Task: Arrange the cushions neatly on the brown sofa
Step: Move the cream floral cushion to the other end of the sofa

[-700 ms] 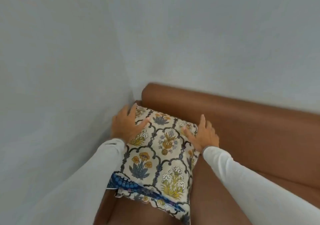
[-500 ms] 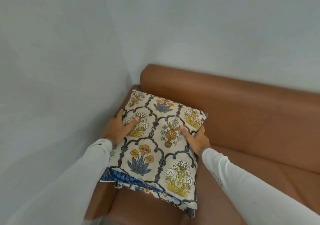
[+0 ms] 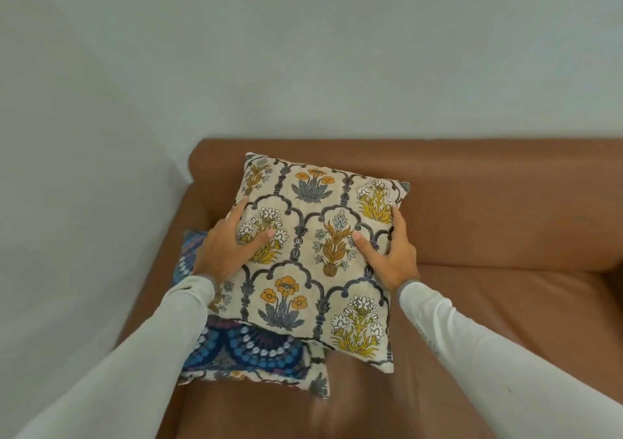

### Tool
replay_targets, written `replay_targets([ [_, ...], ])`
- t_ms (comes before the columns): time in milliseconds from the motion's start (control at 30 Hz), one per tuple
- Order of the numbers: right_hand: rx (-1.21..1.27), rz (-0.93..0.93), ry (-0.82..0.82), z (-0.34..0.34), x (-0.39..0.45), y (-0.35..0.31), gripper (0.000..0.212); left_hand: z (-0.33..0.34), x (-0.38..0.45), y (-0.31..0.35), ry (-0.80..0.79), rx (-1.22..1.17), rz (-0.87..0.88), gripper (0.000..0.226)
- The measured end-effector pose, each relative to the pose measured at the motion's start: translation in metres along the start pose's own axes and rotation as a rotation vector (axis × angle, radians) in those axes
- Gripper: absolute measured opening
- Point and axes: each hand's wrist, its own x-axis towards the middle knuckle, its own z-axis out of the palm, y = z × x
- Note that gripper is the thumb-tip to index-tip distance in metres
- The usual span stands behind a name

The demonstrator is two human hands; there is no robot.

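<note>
A cream cushion with yellow and orange flowers (image 3: 313,253) is held up over the left end of the brown sofa (image 3: 488,222). My left hand (image 3: 226,246) grips its left edge, thumb on the front. My right hand (image 3: 392,253) grips its right edge the same way. Under it lies a blue patterned cushion (image 3: 249,347) on the seat by the left armrest, partly hidden by the cream one and my left sleeve.
White walls meet in a corner behind the sofa's left end (image 3: 161,141). The brown seat (image 3: 505,320) stretches out to the right of the cushions. The backrest (image 3: 505,168) runs along the far wall.
Both hands have lifted the cream cushion off the blue one and shifted it right and up toward the backrest. The blue cushion is now exposed. The view has drawn back.
</note>
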Motion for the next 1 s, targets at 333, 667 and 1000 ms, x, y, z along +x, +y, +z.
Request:
replay_targets([
  [333,-0.362,0.001,0.271,-0.306,-0.026,0.137,0.128,0.264,0.002,0.218,-0.322,0.025,0.344,0.133],
  [667,-0.516,0.215,0.499,-0.477,-0.028,0.314,0.165,0.536,0.005,0.363,-0.476,0.103,0.544,0.142],
  [1000,-1.072,0.251,0.600,-0.503,-0.027,0.405,0.154,0.637,0.009,0.399,-0.212,0.439,0.781,0.134],
])
